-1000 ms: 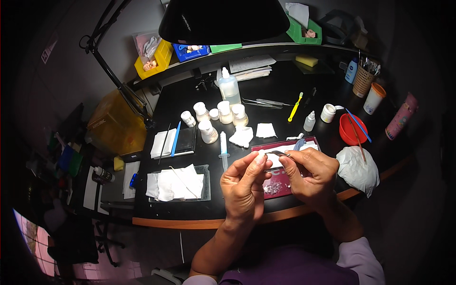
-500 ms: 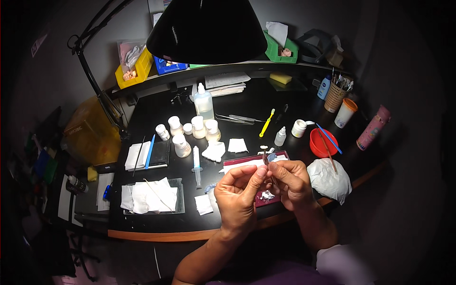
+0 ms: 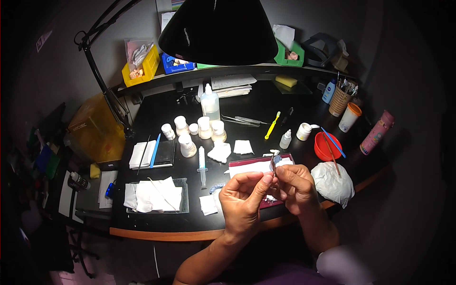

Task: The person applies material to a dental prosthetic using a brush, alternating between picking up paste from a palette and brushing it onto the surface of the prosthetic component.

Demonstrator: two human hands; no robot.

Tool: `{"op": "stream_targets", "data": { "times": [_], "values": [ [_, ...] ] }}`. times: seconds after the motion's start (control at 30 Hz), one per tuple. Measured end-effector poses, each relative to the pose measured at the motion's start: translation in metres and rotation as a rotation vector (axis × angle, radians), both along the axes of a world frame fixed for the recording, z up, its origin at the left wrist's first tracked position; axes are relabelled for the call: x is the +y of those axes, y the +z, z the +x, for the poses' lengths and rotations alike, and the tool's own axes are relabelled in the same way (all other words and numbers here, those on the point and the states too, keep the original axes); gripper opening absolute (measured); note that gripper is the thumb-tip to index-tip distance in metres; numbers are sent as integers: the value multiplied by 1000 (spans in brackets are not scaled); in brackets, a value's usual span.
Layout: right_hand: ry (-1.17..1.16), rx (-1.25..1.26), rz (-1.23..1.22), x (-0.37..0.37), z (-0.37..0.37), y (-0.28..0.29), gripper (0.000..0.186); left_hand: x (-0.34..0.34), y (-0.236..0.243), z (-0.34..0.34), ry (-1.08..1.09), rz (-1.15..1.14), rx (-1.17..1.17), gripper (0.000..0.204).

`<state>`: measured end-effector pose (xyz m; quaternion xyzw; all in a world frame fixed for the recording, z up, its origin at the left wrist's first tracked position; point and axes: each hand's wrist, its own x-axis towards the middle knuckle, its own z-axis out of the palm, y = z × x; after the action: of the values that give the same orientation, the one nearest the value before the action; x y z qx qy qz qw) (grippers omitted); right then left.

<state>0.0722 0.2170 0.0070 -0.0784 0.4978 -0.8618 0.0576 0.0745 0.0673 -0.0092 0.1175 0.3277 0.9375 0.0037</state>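
Note:
Fingers and thumbs of my left hand (image 3: 242, 197) and my right hand (image 3: 299, 190) pinch together around a slim dark metal tool (image 3: 273, 163). Its exact kind is hard to make out, and its lower part is hidden by the fingers. A small off-white piece (image 3: 274, 152) shows at its upper end. Beneath and beyond the hands lies a dark red tray (image 3: 288, 156) with white paper (image 3: 247, 168) on it. Some white crumbs are partly covered by my right hand. Beside my left hand are a folded white tissue (image 3: 208, 205) and a bluish curved piece (image 3: 216, 187).
A black lamp shade (image 3: 218, 33) hangs above the desk. Several small white-capped jars (image 3: 187, 146), a syringe (image 3: 202, 166) and a squeeze bottle (image 3: 210, 104) stand or lie left of centre. Rightward are a red bowl (image 3: 324, 151), a crumpled white bundle (image 3: 332, 183) and a yellow toothbrush (image 3: 272, 126).
The whole view has shifted slightly, so the desk items appear farther right. Both hands keep their pinch on the metal tool, and the off-white piece at its tip has turned a little.

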Motion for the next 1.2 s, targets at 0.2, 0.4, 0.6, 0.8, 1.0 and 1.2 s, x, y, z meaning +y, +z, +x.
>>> {"op": "stream_targets", "data": {
  "times": [0.2, 0.4, 0.6, 0.8, 1.0, 1.2],
  "values": [
    [55, -150, -175, 1, -1, 0, 30, 3, 0, -5, -42, -4, 0, 14],
    [183, -243, -358, 6, -5, -11, 31, 2, 2, -4, -43, 36, 1, 15],
    [227, -298, -395, 6, -9, -14, 32, 2, -2, -7, -89, 29, -23, 16],
    [298, -321, -533, 7, -10, -21, 37, 1, 0, -5, -153, 68, -42, 18],
    [333, -368, -655, 8, -9, -28, 43, 1, 0, -1, -186, 59, -66, 17],
    [398, -352, -699, 9, -9, -31, 44, 0, 1, 0, -204, 57, -61, 18]
  ]
}}
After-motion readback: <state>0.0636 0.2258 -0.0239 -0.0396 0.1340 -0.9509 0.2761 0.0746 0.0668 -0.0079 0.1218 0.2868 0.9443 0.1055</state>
